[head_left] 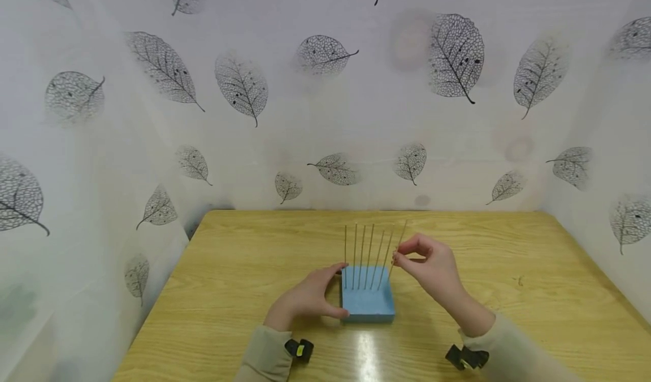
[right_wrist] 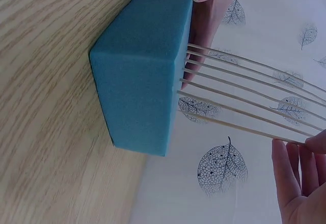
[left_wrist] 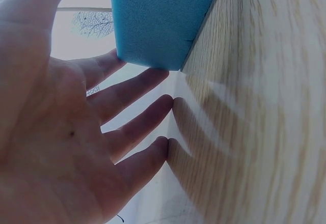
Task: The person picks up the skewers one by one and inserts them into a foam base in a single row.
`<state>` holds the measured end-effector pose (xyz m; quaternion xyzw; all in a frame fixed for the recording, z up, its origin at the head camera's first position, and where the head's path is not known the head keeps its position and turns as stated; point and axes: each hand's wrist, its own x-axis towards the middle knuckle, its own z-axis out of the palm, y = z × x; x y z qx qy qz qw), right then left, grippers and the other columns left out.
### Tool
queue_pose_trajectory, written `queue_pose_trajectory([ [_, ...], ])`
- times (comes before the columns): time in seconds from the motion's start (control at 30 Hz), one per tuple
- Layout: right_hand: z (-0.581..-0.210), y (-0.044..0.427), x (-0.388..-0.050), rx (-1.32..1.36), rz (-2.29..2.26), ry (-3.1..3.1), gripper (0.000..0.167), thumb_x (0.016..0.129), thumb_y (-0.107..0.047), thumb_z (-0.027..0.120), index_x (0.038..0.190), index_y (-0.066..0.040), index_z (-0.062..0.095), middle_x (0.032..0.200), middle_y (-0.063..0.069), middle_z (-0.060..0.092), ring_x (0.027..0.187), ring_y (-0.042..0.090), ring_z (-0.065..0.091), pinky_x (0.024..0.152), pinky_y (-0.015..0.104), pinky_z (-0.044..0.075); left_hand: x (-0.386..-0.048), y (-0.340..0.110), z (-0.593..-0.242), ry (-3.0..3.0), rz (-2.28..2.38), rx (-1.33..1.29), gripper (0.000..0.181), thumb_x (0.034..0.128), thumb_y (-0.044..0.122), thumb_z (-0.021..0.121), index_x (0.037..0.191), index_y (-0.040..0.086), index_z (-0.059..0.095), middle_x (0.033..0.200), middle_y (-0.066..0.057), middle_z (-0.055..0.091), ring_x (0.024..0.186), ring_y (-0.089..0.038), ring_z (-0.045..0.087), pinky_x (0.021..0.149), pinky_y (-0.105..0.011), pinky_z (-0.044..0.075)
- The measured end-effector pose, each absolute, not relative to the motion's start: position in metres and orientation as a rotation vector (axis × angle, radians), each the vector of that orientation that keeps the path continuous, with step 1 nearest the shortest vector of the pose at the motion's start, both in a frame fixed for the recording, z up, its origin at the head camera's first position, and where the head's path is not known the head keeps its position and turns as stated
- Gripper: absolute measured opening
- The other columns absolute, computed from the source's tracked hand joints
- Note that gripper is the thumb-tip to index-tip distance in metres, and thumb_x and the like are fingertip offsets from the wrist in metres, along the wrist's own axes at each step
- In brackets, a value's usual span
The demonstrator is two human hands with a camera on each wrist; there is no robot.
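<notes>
A light blue foam block (head_left: 367, 303) sits on the table, with several thin wooden sticks (head_left: 354, 257) standing in a row toward its back. My left hand (head_left: 307, 297) holds the block by its left side, thumb at the front corner and index finger at the back corner. In the left wrist view its other fingers (left_wrist: 140, 122) are spread, with their tips on the table. Between thumb and fingertips, my right hand (head_left: 432, 263) pinches the rightmost stick (right_wrist: 234, 126) partway up. That stick leans to the right, its lower end at the block's top.
The wooden table (head_left: 244, 257) runs back to a pale curtain (head_left: 376, 127) printed with dark leaves, which also hangs along both sides. A small dark mark (head_left: 520, 281) lies on the tabletop to the right.
</notes>
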<state>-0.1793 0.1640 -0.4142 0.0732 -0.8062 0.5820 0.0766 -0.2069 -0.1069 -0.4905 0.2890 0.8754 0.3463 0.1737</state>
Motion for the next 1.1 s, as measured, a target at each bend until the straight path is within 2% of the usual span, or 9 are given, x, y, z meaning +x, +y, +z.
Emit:
queue_pose_trajectory([
  [0.47, -0.4213, 0.1620, -0.1799, 0.252, 1.617, -2.457, 0.009, 0.083, 0.001, 0.075, 0.088, 0.002, 0.068, 0.091, 0.014, 0.070, 0.081, 0.000, 0.068, 0.071, 0.021, 0.061, -0.2052, -0.1063, -0.4889, 2.483, 0.984, 0.803, 0.102, 0.0757, 0.042, 0.083, 0.157, 0.013, 0.028, 0.158, -0.005, 0.037, 0.145, -0.027, 0.036, 0.120, -0.049, 0.032],
  [0.67, -0.4225, 0.1587, -0.1824, 0.199, 1.580, -2.501, 0.008, 0.082, 0.000, 0.075, 0.086, 0.000, 0.068, 0.092, 0.008, 0.070, 0.087, 0.013, 0.070, 0.071, 0.022, 0.061, -0.2058, -0.1068, -0.4890, 2.484, 0.982, 0.796, 0.102, 0.0762, 0.042, 0.083, 0.157, 0.014, 0.028, 0.158, -0.005, 0.038, 0.145, -0.027, 0.037, 0.120, -0.050, 0.033],
  [0.77, -0.4224, 0.1572, -0.1829, 0.163, 1.609, -2.506, 0.008, 0.082, 0.000, 0.075, 0.086, 0.000, 0.067, 0.093, 0.008, 0.070, 0.088, 0.014, 0.070, 0.072, 0.023, 0.062, -0.2056, -0.1071, -0.4886, 2.486, 0.979, 0.798, 0.101, 0.0761, 0.042, 0.083, 0.157, 0.013, 0.028, 0.157, -0.005, 0.039, 0.144, -0.027, 0.037, 0.119, -0.050, 0.033],
  [0.9, -0.4232, 0.1567, -0.1836, 0.141, 1.634, -2.513, 0.009, 0.082, 0.001, 0.074, 0.085, -0.001, 0.067, 0.094, 0.010, 0.069, 0.084, 0.005, 0.067, 0.071, 0.023, 0.062, -0.2051, -0.1069, -0.4875, 2.489, 0.978, 0.803, 0.102, 0.0760, 0.042, 0.083, 0.156, 0.013, 0.028, 0.157, -0.005, 0.039, 0.144, -0.027, 0.037, 0.120, -0.049, 0.033],
  [1.1, -0.4218, 0.1569, -0.1831, 0.122, 1.651, -2.516, 0.009, 0.081, 0.002, 0.074, 0.083, -0.002, 0.067, 0.093, 0.010, 0.069, 0.086, 0.009, 0.069, 0.071, 0.023, 0.061, -0.2056, -0.1061, -0.4876, 2.493, 0.973, 0.798, 0.102, 0.0759, 0.043, 0.083, 0.157, 0.014, 0.028, 0.158, -0.004, 0.038, 0.145, -0.026, 0.037, 0.120, -0.048, 0.033],
])
